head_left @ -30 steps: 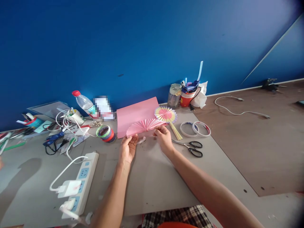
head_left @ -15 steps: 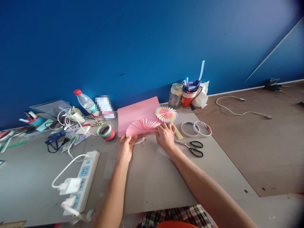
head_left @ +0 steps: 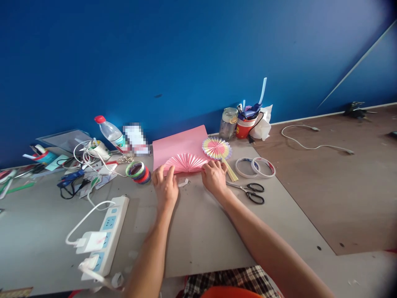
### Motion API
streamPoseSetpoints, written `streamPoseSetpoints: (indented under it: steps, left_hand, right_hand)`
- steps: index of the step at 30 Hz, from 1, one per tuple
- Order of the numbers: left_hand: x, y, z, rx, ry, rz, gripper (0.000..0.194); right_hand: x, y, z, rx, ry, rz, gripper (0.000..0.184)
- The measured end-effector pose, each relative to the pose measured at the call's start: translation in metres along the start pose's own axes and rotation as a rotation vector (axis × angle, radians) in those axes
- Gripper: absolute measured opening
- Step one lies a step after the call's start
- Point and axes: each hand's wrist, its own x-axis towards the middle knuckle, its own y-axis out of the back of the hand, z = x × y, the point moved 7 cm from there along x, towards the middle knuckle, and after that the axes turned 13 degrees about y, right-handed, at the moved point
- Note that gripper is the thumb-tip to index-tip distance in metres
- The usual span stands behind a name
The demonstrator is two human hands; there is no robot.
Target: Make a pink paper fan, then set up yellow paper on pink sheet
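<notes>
A pleated pink paper fan (head_left: 187, 162) is spread in a half circle, its straight edge toward me. At the fan's left end, my left hand (head_left: 166, 188) is closed on the paper with its back up. My right hand (head_left: 214, 177) grips the right end with bent fingers, their tips partly hidden. Under and behind the fan lies a pink sheet of paper (head_left: 180, 142). Just beyond my right hand is a round pleated fan (head_left: 216, 148) in pink, yellow and lilac, with a yellow handle (head_left: 230, 170). Black-handled scissors (head_left: 254, 193) lie right of that hand.
Tape rolls (head_left: 263, 167) lie at the right, and a coloured tape stack (head_left: 138, 172) stands left. A power strip (head_left: 113, 236) with chargers occupies the left front. A glass jar (head_left: 228, 124), a red cup (head_left: 245, 127) and a bottle (head_left: 109, 132) stand near the blue wall.
My left hand has turned from palm up to back up at the fan's left end. The fan's straight edge now sits lower and flatter. My right hand stays at its end.
</notes>
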Motion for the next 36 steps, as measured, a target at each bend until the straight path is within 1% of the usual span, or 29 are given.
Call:
streamPoseSetpoints:
  steps: [3, 6, 8, 12, 14, 17, 21, 25, 26, 29, 31, 33, 36]
  left_hand:
    - [0.000, -0.006, 0.001, 0.079, -0.029, -0.048, 0.034]
    - [0.001, -0.007, -0.005, 0.156, -0.020, -0.042, 0.030]
    - [0.001, -0.009, -0.009, 0.219, -0.009, -0.050, 0.024]
    - [0.000, -0.018, -0.018, 0.398, 0.035, -0.129, 0.010]
    - [0.000, -0.021, -0.019, 0.462, 0.052, -0.152, 0.010]
    - [0.000, -0.019, -0.014, 0.501, 0.039, -0.144, 0.013]
    - [-0.004, -0.017, 0.001, 0.529, -0.024, -0.123, 0.010]
    - [-0.008, -0.022, 0.009, 0.560, -0.066, -0.162, 0.008]
    - [-0.009, -0.023, 0.010, 0.565, -0.078, -0.171, 0.008]
    - [-0.011, -0.025, 0.012, 0.584, -0.125, -0.202, 0.011]
    - [-0.011, -0.026, 0.012, 0.602, -0.143, -0.219, 0.012]
    - [-0.011, -0.025, 0.012, 0.615, -0.145, -0.226, 0.011]
    - [-0.011, -0.024, 0.012, 0.618, -0.146, -0.228, 0.012]
  right_hand:
    - [0.000, 0.003, -0.002, 0.000, 0.027, 0.023, 0.015]
    - [0.001, 0.002, -0.003, 0.007, 0.028, 0.031, 0.017]
    - [0.001, 0.001, -0.002, 0.022, 0.025, 0.040, 0.016]
    - [0.001, -0.003, 0.000, 0.053, 0.034, 0.062, 0.013]
    - [0.001, -0.004, 0.000, 0.059, 0.042, 0.068, 0.015]
    - [0.001, -0.003, -0.001, 0.060, 0.045, 0.088, 0.016]
    - [0.001, 0.004, -0.001, 0.030, 0.010, 0.116, 0.015]
    - [0.000, 0.010, -0.001, -0.010, -0.029, 0.108, 0.012]
    - [0.000, 0.010, -0.003, -0.007, -0.012, 0.101, 0.012]
    - [0.000, 0.007, -0.014, 0.032, 0.105, 0.062, 0.023]
    - [0.000, 0.004, -0.020, 0.056, 0.162, 0.035, 0.021]
    - [0.000, 0.001, -0.021, 0.067, 0.168, 0.017, 0.016]
    - [0.001, -0.002, -0.021, 0.075, 0.159, 0.001, 0.017]
